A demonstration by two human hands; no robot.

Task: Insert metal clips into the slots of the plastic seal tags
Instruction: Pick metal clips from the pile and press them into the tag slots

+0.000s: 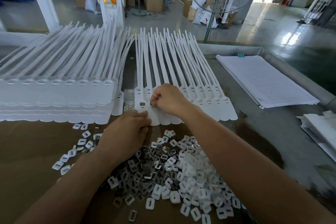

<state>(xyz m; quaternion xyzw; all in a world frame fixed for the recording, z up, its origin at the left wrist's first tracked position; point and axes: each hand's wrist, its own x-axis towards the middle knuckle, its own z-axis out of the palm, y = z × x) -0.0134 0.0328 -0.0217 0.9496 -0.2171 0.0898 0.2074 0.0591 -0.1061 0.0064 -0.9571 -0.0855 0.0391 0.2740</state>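
Pinching a small dark clip [151, 104] between thumb and forefinger, the right hand [169, 99] sits curled over the row of tags [209, 100] lying flat on the table [254, 129]. It holds the clip at the slot of the second tag [154, 119] from the row's left end. The left hand [127, 129] lies just in front of the row, its thumb and fingers gripping the rounded near end of that same tag. The first tag [139, 99], at the row's left end, has a grey clip [142, 104] seated in its slot. A tall stack of tags [54, 100] lies just left of the row. A heap [163, 169] of loose metal clips and white plastic pieces lies in front of the row, between the two forearms. Lined sheets of paper [263, 82] lie to the right of the row, well apart from it
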